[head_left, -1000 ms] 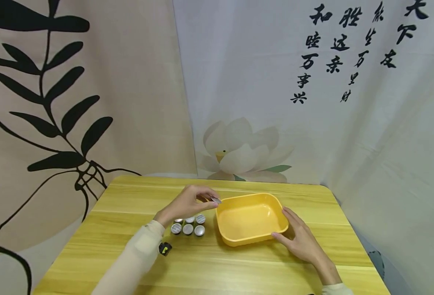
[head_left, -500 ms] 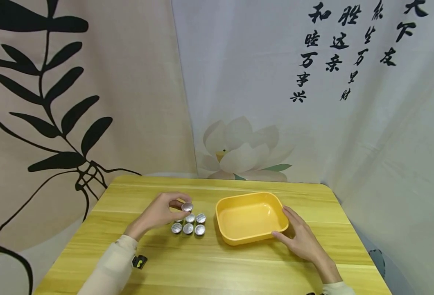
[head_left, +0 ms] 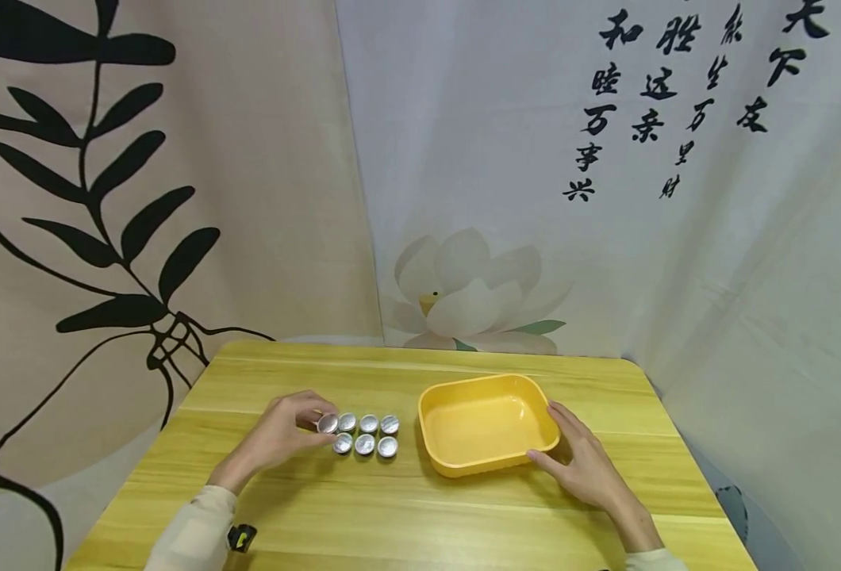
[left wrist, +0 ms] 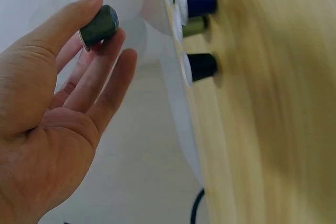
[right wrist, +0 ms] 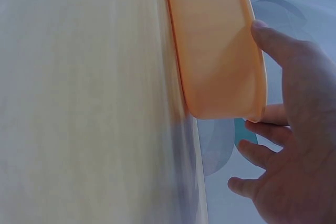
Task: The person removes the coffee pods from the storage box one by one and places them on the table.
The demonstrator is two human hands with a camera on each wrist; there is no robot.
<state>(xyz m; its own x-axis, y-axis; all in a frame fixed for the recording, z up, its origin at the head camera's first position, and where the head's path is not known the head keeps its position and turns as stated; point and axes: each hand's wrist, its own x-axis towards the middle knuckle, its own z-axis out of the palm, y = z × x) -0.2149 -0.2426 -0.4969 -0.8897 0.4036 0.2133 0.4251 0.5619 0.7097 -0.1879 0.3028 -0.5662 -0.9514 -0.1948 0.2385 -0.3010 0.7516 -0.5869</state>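
My left hand (head_left: pixel 278 436) pinches a dark green coffee capsule (left wrist: pixel 98 28) between thumb and fingers, its silver lid (head_left: pixel 328 423) showing in the head view. It is just left of several more coffee capsules (head_left: pixel 367 423), standing lid up in two rows on the table. Dark blue (left wrist: pixel 202 1), olive and near-black capsule sides show in the left wrist view. My right hand (head_left: pixel 585 464) holds the near right corner of a yellow plastic tray (head_left: pixel 488 466), thumb and index finger at its rim. No capsule shows inside the tray.
The wood-grain table (head_left: pixel 363 531) ends at a back edge before hanging cloths (head_left: pixel 463 159) printed with plants and writing. A small black and yellow device (head_left: pixel 241 538) sits by the left wrist.
My left hand has moved left and down from the tray's left rim, past the back of the capsule rows, with the capsule in it. The right hand and tray stay put.
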